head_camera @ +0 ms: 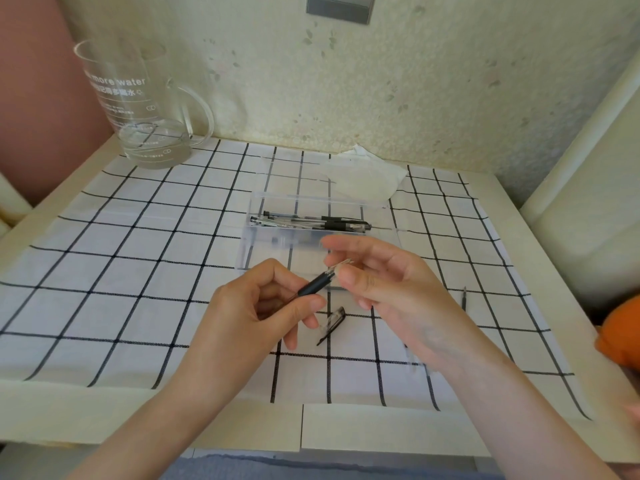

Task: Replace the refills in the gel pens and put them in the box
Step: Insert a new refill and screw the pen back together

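Clear plastic box [277, 244] sits open on a checked cloth, with several gel pens [311, 221] already inside. One pen [313, 285] is held just in front of the box, apparently mid-assembly. The left hand [249, 306] grips its black barrel with curled fingers, and the right hand [391, 282] pinches its clear tip. A clipped pen part [332, 322] and a refill [464, 297] lie loose on the cloth.

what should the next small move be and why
Probably lower the right hand to the clipped pen piece lying loose on the cloth and screw it on. The left hand grips the black grip section, the right pinches its tip end, so this pen looks half assembled; whether its refill is new I cannot tell.
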Demonstrator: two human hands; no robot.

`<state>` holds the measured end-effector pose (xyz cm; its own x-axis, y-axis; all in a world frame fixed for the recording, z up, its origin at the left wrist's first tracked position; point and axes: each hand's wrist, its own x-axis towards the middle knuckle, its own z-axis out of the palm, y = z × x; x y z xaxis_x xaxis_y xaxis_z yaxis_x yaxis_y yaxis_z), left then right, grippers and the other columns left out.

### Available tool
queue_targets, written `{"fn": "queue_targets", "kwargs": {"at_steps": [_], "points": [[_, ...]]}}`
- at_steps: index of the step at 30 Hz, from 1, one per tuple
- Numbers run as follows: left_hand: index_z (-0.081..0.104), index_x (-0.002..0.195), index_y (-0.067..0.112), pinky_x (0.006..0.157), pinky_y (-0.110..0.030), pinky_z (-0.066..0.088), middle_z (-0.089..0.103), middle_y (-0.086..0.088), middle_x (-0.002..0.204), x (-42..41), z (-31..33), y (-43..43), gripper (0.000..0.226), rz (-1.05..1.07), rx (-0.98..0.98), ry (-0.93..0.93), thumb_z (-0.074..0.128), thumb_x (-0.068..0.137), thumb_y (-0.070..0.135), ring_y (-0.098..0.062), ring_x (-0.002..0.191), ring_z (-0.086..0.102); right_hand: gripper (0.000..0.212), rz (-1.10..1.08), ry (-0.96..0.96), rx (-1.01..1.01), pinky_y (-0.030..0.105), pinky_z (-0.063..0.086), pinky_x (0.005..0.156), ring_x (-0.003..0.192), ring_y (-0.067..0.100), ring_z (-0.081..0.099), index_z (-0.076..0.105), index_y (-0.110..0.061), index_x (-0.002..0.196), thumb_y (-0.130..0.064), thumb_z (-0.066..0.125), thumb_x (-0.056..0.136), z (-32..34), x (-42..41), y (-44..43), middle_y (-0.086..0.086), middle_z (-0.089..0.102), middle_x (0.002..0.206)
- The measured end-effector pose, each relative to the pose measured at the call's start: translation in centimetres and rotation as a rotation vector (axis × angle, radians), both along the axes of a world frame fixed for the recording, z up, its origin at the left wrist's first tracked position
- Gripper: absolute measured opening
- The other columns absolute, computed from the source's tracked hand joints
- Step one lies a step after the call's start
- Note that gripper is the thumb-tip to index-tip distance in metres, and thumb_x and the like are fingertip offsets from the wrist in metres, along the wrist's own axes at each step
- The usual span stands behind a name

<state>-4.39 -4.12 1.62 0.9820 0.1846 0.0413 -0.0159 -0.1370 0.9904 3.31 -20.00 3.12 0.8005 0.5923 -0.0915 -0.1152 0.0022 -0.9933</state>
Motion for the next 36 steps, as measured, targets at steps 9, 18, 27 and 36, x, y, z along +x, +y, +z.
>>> {"fn": "queue_targets", "kwargs": {"at_steps": [9, 18, 27, 36], "points": [[0.059, 0.072, 0.016, 0.050, -0.017, 0.045, 0.069, -0.005, 0.063, 0.06, -0.10, 0.03, 0.017, 0.007, -0.003, 0.006, 0.069, 0.067, 0.028, -0.010, 0.043, 0.053, 0.024, 0.019, 0.001, -0.006, 0.017, 0.036, 0.055, 0.072, 0.012, 0.050, 0.073, -0.023, 0.098, -0.021, 0.070, 0.074, -0.05, 0.01, 0.01, -0.008, 0.067, 0.085], [0.059, 0.073, 0.015, 0.050, -0.018, 0.045, 0.069, -0.005, 0.063, 0.05, -0.07, 0.00, 0.018, 0.006, 0.004, 0.006, 0.069, 0.067, 0.029, -0.010, 0.043, 0.053, 0.021, 0.024, -0.004, -0.035, 0.017, 0.037, 0.054, 0.071, 0.016, 0.046, 0.073, -0.023, 0.094, -0.023, 0.072, 0.073, -0.14, 0.05, -0.12, -0.008, 0.066, 0.081], [0.060, 0.073, 0.016, 0.051, -0.018, 0.046, 0.069, -0.005, 0.064, 0.05, -0.16, -0.03, 0.017, 0.004, 0.009, 0.015, 0.068, 0.067, 0.030, -0.009, 0.044, 0.053, 0.018, 0.002, -0.029, -0.053, 0.018, 0.037, 0.055, 0.068, 0.023, 0.037, 0.073, -0.025, 0.091, -0.028, 0.071, 0.073, -0.31, 0.13, -0.05, -0.009, 0.063, 0.075], [0.060, 0.073, 0.015, 0.051, -0.017, 0.045, 0.069, -0.004, 0.064, 0.10, -0.20, -0.04, 0.018, 0.011, 0.011, 0.026, 0.069, 0.067, 0.029, -0.010, 0.043, 0.053, 0.012, -0.061, -0.016, 0.008, 0.016, 0.036, 0.051, 0.056, 0.012, 0.042, 0.069, -0.020, 0.081, -0.024, 0.073, 0.071, -0.41, 0.28, -0.18, -0.006, 0.061, 0.068]]}}
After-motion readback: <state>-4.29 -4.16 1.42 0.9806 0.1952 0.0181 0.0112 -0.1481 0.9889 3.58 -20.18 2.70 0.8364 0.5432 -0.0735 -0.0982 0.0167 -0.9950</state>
